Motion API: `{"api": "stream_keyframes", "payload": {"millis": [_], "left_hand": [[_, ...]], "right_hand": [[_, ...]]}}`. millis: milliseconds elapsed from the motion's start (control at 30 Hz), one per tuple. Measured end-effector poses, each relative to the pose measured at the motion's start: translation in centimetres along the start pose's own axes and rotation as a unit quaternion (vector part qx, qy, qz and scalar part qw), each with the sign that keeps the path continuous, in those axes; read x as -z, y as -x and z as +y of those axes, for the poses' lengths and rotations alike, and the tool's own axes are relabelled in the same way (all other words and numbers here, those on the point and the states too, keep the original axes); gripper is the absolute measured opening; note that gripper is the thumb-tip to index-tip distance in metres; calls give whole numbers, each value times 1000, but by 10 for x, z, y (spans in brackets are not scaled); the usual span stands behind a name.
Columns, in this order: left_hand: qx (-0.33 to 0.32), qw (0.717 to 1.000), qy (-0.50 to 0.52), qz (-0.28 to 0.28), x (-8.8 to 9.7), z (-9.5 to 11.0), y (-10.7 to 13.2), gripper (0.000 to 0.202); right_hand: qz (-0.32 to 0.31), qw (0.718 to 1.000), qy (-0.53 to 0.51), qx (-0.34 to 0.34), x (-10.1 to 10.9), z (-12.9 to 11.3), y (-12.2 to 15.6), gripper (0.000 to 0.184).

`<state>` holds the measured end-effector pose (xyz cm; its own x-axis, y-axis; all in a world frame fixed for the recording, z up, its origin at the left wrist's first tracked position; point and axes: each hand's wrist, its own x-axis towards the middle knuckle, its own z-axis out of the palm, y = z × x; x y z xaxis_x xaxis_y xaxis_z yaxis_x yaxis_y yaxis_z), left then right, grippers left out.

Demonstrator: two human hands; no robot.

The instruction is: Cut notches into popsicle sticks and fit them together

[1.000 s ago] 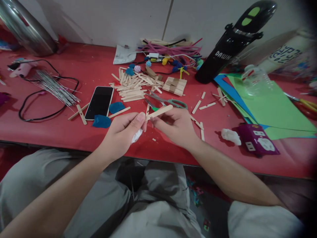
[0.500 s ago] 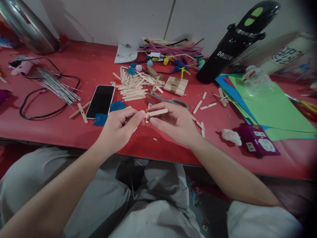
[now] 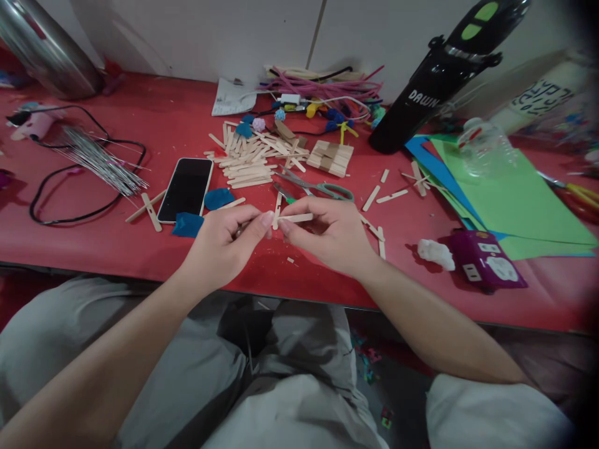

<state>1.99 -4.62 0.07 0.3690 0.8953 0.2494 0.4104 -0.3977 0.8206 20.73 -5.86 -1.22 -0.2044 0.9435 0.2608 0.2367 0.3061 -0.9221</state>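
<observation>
Between my hands, in the head view, is a pale wooden craft stick (image 3: 299, 217), lying almost level. My left hand (image 3: 229, 240) is closed, thumb and forefinger pinched at the stick's left end; a small dark, shiny thing shows under its curled fingers, too hidden to name. The thumb and fingers of my right hand (image 3: 330, 237) pinch the same stick from the right. Just behind the fingertips is a notched craft stick (image 3: 277, 204). Beyond lie green-handled scissors (image 3: 318, 186) and a pile of craft sticks (image 3: 248, 162).
On the red table (image 3: 187, 259) lie a phone (image 3: 186, 190), blue pieces (image 3: 188, 225), wires (image 3: 105, 162) and a stick bundle (image 3: 330, 158). A black bottle (image 3: 412, 93), coloured paper (image 3: 505, 193), a white lump (image 3: 436, 254) and a purple box (image 3: 489, 259) are at right.
My right thumb and fingers have closed on the stick, where they were slightly apart from it. The stick has dropped a little and turned nearer to level. The view has shifted slightly.
</observation>
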Motion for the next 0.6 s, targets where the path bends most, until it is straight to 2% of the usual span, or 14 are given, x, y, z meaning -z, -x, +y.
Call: {"api": "stream_keyframes", "payload": {"millis": [400, 600], "left_hand": [[-3, 999, 22, -31, 0, 3, -3, 33], [41, 997, 53, -23, -1, 0, -1, 32]], "right_hand": [[18, 997, 55, 44, -3, 4, 3, 11], [23, 997, 50, 46, -1, 1, 3, 13]]}}
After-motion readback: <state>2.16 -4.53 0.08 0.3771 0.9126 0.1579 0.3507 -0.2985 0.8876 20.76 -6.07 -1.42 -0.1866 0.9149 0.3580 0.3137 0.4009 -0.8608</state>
